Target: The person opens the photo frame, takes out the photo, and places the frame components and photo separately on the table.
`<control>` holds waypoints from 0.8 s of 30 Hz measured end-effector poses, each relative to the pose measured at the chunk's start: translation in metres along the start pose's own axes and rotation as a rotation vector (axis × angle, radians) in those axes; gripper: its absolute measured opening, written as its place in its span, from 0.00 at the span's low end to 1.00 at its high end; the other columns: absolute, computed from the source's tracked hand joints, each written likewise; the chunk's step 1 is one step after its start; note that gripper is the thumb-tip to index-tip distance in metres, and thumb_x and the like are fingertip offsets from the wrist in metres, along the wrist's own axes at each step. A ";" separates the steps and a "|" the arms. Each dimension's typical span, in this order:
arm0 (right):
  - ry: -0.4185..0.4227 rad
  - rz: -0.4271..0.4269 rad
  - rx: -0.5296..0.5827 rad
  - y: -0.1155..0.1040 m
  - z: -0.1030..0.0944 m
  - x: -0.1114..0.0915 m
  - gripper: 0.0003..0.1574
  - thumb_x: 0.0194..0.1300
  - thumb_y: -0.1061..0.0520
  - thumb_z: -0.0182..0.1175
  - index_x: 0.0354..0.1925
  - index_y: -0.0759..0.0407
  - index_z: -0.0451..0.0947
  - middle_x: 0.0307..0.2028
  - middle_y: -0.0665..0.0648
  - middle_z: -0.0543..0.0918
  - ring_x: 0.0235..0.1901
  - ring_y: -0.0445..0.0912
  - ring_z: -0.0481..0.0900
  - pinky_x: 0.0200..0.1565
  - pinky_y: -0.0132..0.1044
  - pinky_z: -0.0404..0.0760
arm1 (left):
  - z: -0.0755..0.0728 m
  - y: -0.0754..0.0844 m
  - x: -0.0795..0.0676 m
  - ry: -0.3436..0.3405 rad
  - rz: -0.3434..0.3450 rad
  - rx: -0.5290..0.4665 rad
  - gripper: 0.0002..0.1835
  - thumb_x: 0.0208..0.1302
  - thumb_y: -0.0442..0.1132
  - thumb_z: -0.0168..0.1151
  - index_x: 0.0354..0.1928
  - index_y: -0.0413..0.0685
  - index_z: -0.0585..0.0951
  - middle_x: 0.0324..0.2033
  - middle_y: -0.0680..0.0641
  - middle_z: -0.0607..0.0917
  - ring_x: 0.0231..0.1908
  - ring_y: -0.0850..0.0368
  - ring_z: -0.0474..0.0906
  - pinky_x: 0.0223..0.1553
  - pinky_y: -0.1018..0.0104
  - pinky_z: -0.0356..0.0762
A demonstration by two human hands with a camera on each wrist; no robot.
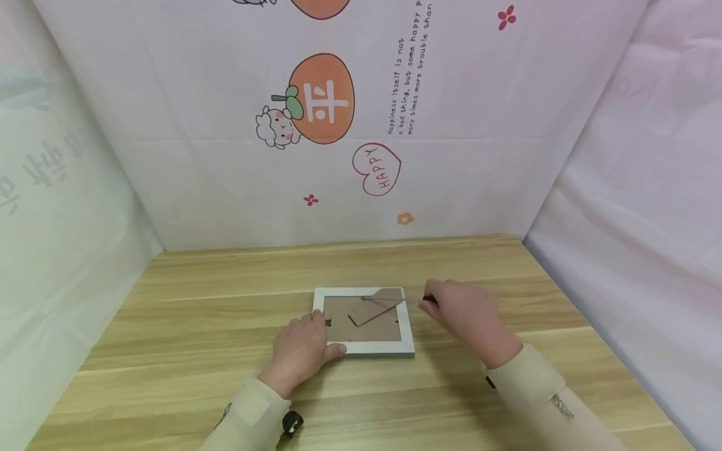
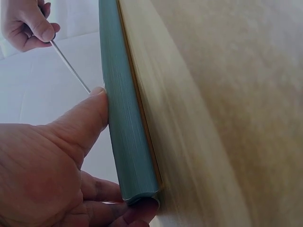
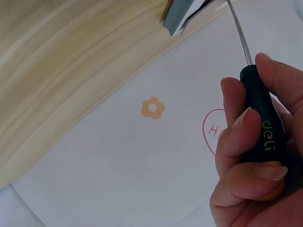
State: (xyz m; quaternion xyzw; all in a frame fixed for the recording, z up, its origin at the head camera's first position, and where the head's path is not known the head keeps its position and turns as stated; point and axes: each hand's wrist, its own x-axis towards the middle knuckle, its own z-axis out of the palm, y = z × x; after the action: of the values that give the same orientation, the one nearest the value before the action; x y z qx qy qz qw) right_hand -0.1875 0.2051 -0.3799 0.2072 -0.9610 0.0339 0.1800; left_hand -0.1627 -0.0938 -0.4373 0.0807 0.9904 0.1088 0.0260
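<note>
A picture frame (image 1: 376, 348) lies on the table with its brown backing (image 1: 338, 307) up; its rim is white and its side teal. A brown flap with a dark edge (image 1: 379, 315) slants across the backing. My left hand (image 1: 301, 344) grips the frame's near left corner, thumb along the front side and fingers round the left edge. In the left wrist view the thumb presses the teal side (image 2: 127, 109). My right hand (image 1: 465, 313) holds a screwdriver (image 3: 260, 104) by its dark green handle. Its thin metal shaft (image 1: 414, 300) reaches left over the backing, tip near the far rim.
A wood-grain table (image 1: 197, 338) carries the frame. White printed cloth (image 1: 225, 156) rises behind it, and more white cloth hangs on both sides. A small black object (image 1: 292, 423) is by the left sleeve cuff.
</note>
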 end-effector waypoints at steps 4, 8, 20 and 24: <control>-0.165 0.059 0.070 0.007 -0.005 0.014 0.14 0.68 0.45 0.70 0.28 0.43 0.78 0.16 0.41 0.71 0.17 0.37 0.67 0.17 0.35 0.64 | -0.001 -0.001 0.000 0.002 0.001 0.007 0.50 0.60 0.66 0.72 0.65 0.27 0.74 0.45 0.34 0.87 0.41 0.38 0.85 0.35 0.48 0.85; -0.289 0.073 0.121 0.017 -0.010 0.031 0.09 0.69 0.44 0.67 0.32 0.43 0.82 0.22 0.41 0.79 0.22 0.38 0.73 0.22 0.37 0.70 | 0.000 -0.002 0.000 0.000 0.000 0.003 0.49 0.59 0.67 0.71 0.64 0.28 0.75 0.44 0.35 0.88 0.40 0.39 0.85 0.34 0.49 0.84; -0.604 0.091 0.237 0.046 -0.018 0.083 0.11 0.70 0.44 0.68 0.40 0.48 0.86 0.36 0.47 0.85 0.32 0.44 0.77 0.34 0.39 0.78 | 0.001 0.000 0.002 -0.011 -0.013 0.001 0.49 0.59 0.67 0.72 0.65 0.29 0.74 0.46 0.35 0.87 0.42 0.39 0.85 0.35 0.48 0.84; -0.681 0.114 0.336 0.053 -0.017 0.096 0.12 0.71 0.45 0.67 0.39 0.52 0.85 0.37 0.51 0.84 0.27 0.45 0.75 0.31 0.38 0.77 | -0.001 0.000 0.001 -0.013 -0.019 -0.002 0.49 0.58 0.67 0.72 0.64 0.29 0.75 0.45 0.35 0.88 0.41 0.39 0.85 0.34 0.48 0.84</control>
State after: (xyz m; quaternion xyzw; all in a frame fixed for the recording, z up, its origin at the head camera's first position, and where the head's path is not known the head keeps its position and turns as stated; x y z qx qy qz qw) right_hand -0.2850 0.2186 -0.3288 0.1794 -0.9568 0.1300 -0.1884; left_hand -0.1636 -0.0935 -0.4366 0.0721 0.9908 0.1092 0.0333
